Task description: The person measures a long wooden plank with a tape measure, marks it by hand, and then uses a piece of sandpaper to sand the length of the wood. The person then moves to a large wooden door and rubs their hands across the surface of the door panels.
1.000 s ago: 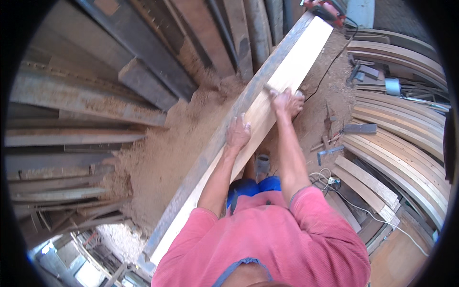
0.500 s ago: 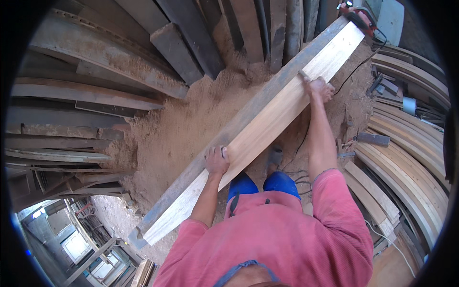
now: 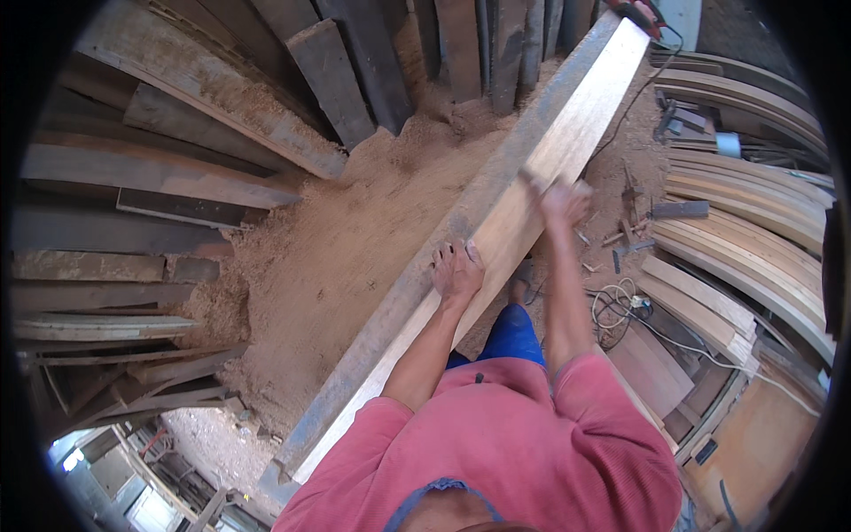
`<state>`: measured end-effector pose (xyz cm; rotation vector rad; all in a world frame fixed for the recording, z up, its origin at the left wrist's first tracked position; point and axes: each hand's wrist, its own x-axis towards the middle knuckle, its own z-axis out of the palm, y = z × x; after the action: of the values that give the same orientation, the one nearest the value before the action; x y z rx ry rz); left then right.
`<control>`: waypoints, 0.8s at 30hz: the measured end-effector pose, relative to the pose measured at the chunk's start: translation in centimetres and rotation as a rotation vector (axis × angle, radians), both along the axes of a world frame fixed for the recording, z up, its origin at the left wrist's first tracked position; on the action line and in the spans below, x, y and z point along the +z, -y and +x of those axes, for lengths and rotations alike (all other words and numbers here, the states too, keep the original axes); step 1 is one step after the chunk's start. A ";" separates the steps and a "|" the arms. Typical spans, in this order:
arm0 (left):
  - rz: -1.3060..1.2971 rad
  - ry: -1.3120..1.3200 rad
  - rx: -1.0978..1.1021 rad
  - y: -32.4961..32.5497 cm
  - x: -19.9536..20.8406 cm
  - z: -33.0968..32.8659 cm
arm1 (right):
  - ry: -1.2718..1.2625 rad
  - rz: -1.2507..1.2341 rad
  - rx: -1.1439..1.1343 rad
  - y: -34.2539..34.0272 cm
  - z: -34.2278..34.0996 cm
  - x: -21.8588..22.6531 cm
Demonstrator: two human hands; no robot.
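Note:
A long wooden beam [image 3: 567,133] runs diagonally from the lower left to the upper right in front of me. One face is pale and smooth, while its far side is grey and rough. My left hand [image 3: 457,271] lies on the beam near its middle, fingers spread over the grey far edge. Farther along, my right hand [image 3: 566,204] is curled over the pale face. A short dark piece sticks out at its left side, blurred, and I cannot make out what it is. At the beam's far end sits a red power tool [image 3: 640,14], partly cut off.
Sawdust [image 3: 381,239] covers the ground beyond the beam. Dark planks [image 3: 332,84] stand at the back and left. Stacked pale boards [image 3: 736,244] lie at the right, near a coiled cable [image 3: 620,301] and a grey block [image 3: 680,210]. A black cord trails from the power tool.
My left hand has slid up along the beam and its fingers have spread. My right hand has come back toward me, closer to the left. The view has shifted, showing more ground at the right.

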<state>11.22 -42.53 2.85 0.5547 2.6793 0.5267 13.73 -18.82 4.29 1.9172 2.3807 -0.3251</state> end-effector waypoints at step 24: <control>0.332 0.089 0.053 2.4 -2.3 0.0 | -0.001 -0.085 0.001 18.7 1.7 3.4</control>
<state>11.17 -44.91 0.58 0.5345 2.5416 0.9978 15.44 -37.53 7.68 1.8800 2.3287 -0.4199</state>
